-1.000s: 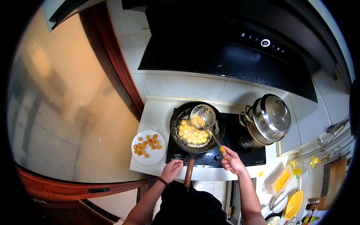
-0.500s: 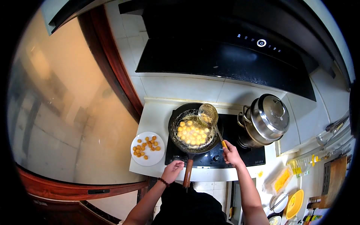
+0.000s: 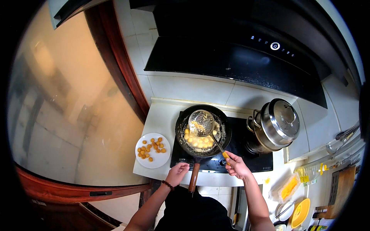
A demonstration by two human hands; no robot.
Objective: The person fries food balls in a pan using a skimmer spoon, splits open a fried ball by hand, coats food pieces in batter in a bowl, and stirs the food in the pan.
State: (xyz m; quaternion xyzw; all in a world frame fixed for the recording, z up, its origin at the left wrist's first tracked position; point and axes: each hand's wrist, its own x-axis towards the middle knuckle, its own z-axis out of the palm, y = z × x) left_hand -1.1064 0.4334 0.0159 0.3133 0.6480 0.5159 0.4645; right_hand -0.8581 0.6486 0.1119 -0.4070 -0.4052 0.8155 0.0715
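A black wok [image 3: 181,139] sits on the black cooktop [image 3: 241,134], with yellow balls [image 3: 199,143] in bubbling oil. My right hand [image 3: 236,165] grips the yellow handle of a perforated metal skimmer [image 3: 201,123], whose bowl is over the wok, hides part of the balls and carries small crumbs. Just left of the wok's brown wooden handle [image 3: 194,177] is my left hand [image 3: 177,172], its fingers curled together; whether they hold anything is hidden. Golden-brown balls [image 3: 155,145] lie on a white plate [image 3: 153,164] at the left.
A lidded steel pot [image 3: 275,125] stands on the cooktop's right side. Further right are an oil bottle [image 3: 306,174], a plastic bag with yellow food [image 3: 288,188], a white bowl [image 3: 283,211] and a yellow basin [image 3: 300,213]. A range hood [image 3: 231,59] hangs above.
The skimmer first moved toward the wok's upper right edge, then came back left over the balls. My right hand moved with it. My left hand stays beside the wok handle.
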